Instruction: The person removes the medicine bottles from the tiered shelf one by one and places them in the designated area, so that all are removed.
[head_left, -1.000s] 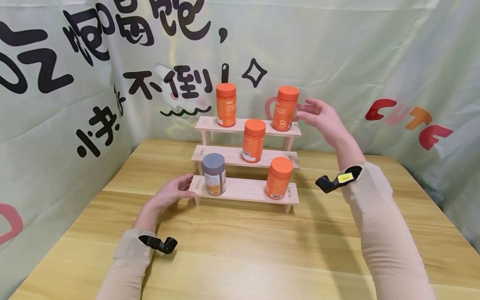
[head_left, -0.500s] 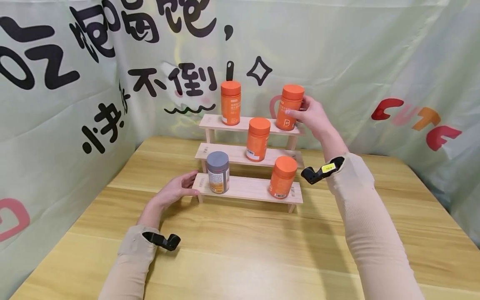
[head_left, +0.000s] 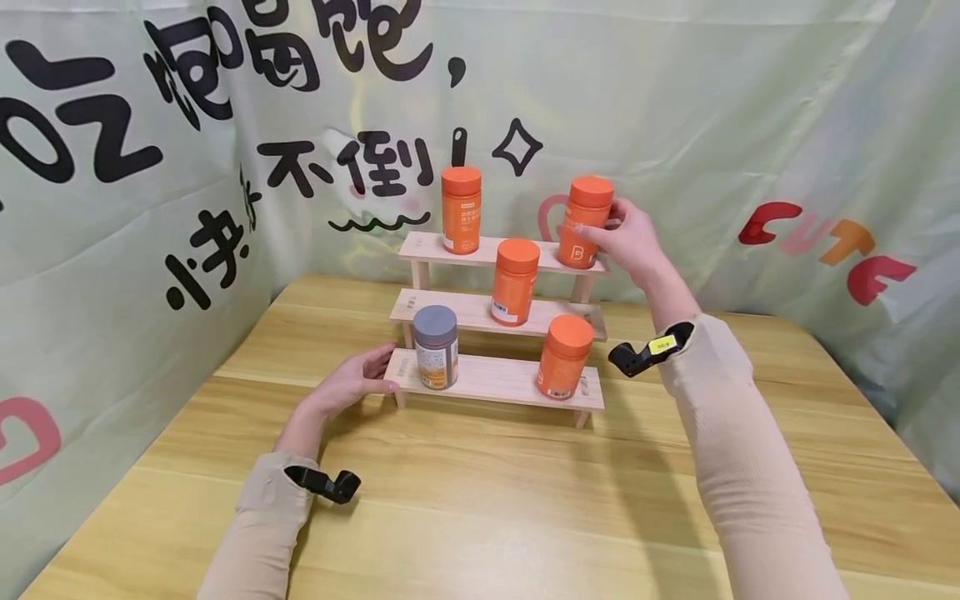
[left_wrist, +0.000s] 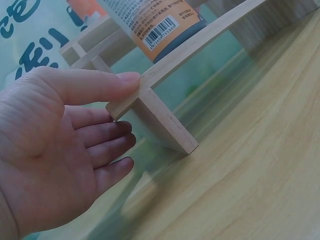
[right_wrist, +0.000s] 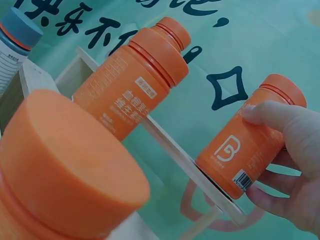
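A three-tier wooden stand [head_left: 487,382] bears several orange bottles and one grey-capped bottle [head_left: 437,348]. On the top tier, my right hand [head_left: 632,243] holds the right-end orange bottle [head_left: 581,225], thumb on its front and fingers round its right side; its base appears to sit on the board. At the bottom tier's left end my left hand [head_left: 348,385] grips the board, thumb on the front corner [left_wrist: 146,82], index finger partly hidden behind the end. The other orange bottles stand at top left [head_left: 461,212], middle tier [head_left: 514,283] and bottom right [head_left: 564,358].
The stand rests towards the back of a wood-grain table [head_left: 480,508]. Behind it hangs a pale green cloth [head_left: 675,100] with black characters and coloured letters. In the right wrist view a large orange cap [right_wrist: 75,155] fills the near left.
My right hand has come in from the right and taken hold of the top-right orange bottle, which has shifted slightly right along the board. My left hand stays at the stand's end.
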